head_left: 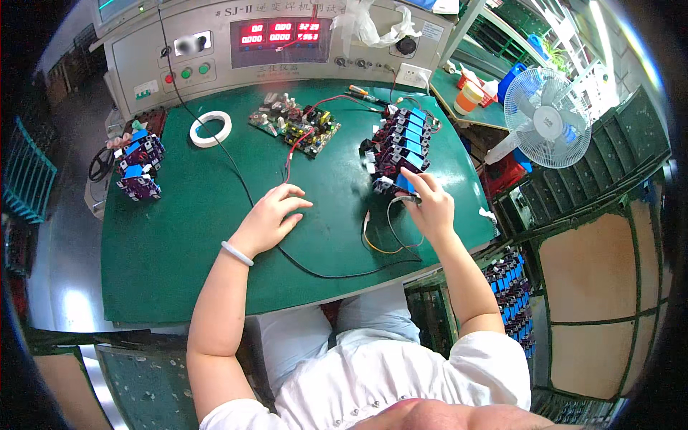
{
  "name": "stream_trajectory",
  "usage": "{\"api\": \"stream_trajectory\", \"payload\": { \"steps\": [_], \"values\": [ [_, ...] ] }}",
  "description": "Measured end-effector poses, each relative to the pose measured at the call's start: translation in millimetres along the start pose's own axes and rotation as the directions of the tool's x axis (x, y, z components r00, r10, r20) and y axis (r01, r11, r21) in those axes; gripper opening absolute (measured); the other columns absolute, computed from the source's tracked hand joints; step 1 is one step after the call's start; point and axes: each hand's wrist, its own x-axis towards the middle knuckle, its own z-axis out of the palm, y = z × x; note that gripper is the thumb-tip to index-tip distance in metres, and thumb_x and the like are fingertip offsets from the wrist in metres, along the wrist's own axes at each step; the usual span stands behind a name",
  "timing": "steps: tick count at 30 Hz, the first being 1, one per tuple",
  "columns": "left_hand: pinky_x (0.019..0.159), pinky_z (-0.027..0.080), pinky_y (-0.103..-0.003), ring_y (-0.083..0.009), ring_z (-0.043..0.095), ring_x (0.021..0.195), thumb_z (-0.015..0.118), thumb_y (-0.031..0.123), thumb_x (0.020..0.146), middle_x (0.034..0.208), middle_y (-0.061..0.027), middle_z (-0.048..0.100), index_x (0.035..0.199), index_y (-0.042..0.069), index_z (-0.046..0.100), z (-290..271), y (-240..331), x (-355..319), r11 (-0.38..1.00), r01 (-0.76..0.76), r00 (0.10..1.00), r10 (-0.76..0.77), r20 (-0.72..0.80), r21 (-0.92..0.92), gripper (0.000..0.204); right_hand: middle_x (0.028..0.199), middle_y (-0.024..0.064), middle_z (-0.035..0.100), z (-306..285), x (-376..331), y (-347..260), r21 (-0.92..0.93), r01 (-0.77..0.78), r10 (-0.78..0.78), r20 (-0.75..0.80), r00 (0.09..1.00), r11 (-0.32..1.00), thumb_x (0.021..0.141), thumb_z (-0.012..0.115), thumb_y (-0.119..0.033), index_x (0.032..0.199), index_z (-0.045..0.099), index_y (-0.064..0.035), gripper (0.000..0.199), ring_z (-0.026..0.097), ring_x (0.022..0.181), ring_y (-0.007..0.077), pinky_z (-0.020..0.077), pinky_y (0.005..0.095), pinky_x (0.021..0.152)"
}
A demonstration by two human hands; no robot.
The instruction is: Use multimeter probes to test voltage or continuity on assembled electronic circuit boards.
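Observation:
My left hand [274, 217] rests over the green tabletop [179, 251], fingers loosely apart and nothing in them. Beyond it lies a circuit board [295, 125] crowded with small parts, with red and dark wires running from it. My right hand [432, 206] is at the near end of a row of blue-topped modules [401, 147]. Its fingers are on the nearest blue-topped module [406, 183], one on the blue face and the thumb low by a grey cable end. A cable with yellow and dark wires [380, 249] hangs in a loop beneath this hand.
A test bench with a red digital display [281, 41] stands along the back. At left are a roll of white tape [211, 129] and more blue-topped modules [140, 165]. A black cable [315, 274] crosses the table. A white fan [547, 120] and an orange cup [468, 98] stand at right.

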Motion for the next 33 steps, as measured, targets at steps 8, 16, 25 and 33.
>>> {"api": "stream_trajectory", "payload": {
  "steps": [8, 16, 25, 33],
  "values": [
    [0.1, 0.047, -0.039, -0.0302, 0.056, 0.117, 0.068, 0.003, 0.084, 0.121, -0.0126, 0.057, 0.109, 0.005, 0.068, -3, 5, -1, 1.0, 0.029, 0.999, -0.029, 0.032, -0.003, 0.025, 0.094, 0.0097, 0.066, -6, 8, -10, 0.552, -0.123, 0.104, 0.066, 0.992, 0.825, 0.075, 0.081, -0.012, 0.117, 0.067, -0.0087, 0.045, 0.064, 0.077, 0.0244, 0.0524, 0.0323, 0.066],
    [0.099, 0.047, -0.039, -0.0296, 0.056, 0.116, 0.067, 0.003, 0.085, 0.12, -0.012, 0.057, 0.11, 0.004, 0.068, -4, 5, 1, 0.998, 0.054, 0.997, -0.055, 0.054, 0.009, 0.025, 0.104, 0.0124, 0.068, 6, 3, 3, 0.194, -0.155, 0.148, 0.05, 0.988, 0.969, 0.077, 0.081, -0.021, 0.129, 0.062, -0.015, 0.056, 0.066, 0.088, 0.0332, 0.0532, 0.0387, 0.074],
    [0.1, 0.047, -0.039, -0.0286, 0.056, 0.114, 0.068, 0.004, 0.084, 0.115, -0.0103, 0.059, 0.108, 0.005, 0.068, -5, 5, 1, 0.999, 0.043, 0.998, -0.045, 0.052, 0.029, 0.024, 0.093, 0.0091, 0.068, 11, -13, -2, 0.275, -0.081, 0.052, 0.11, 0.993, 0.958, 0.079, 0.077, -0.012, 0.141, 0.05, -0.0259, 0.069, 0.068, 0.075, 0.0295, 0.055, 0.0378, 0.065],
    [0.103, 0.044, -0.04, -0.0296, 0.055, 0.116, 0.068, 0.004, 0.084, 0.116, -0.0112, 0.059, 0.109, 0.004, 0.068, -5, 4, 1, 0.998, 0.063, 0.996, -0.063, 0.064, 0.005, 0.025, 0.107, 0.0127, 0.071, -4, 19, -19, 0.379, 0.04, -0.034, -0.023, 0.999, 0.924, 0.077, 0.075, -0.002, 0.129, 0.059, -0.0151, 0.056, 0.071, 0.09, 0.0298, 0.0576, 0.0379, 0.072]
  ]
}}
